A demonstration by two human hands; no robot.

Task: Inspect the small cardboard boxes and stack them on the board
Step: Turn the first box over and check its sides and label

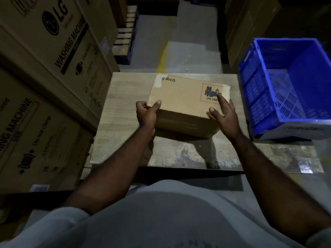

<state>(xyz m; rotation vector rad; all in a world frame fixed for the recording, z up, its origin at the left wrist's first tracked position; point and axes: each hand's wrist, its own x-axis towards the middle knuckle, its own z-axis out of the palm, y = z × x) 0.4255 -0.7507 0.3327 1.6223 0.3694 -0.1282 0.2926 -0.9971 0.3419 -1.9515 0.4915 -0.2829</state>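
Reaching up from the bottom of the frame, above a grey shirt [161, 212], two bare forearms meet at a box [182, 99] lying on the board [125, 133]. The left hand [146, 113] grasps the box's near left corner, thumb on the top face and fingers curled round the side. The right hand [223, 113] is released, its fingers straight and spread on the top face at the near right corner, the forefinger touching a red-bordered warning label [212, 93].

The box lies flat, its long axis running left to right across the frame and turned slightly, so the right end sits a little lower in the picture. The printed word PICO is at its far left corner. It occupies the far, middle-right part of the board; bare wood shows to its left and along the near edge, while its far side reaches close to the board's far edge.

At the right a blue crate [268, 90] stands just beside the board, its slotted walls and inner floor in plain view. Tall washing-machine cartons [53, 72] wall in the left side. Beyond lies grey floor with a yellow line [162, 59]
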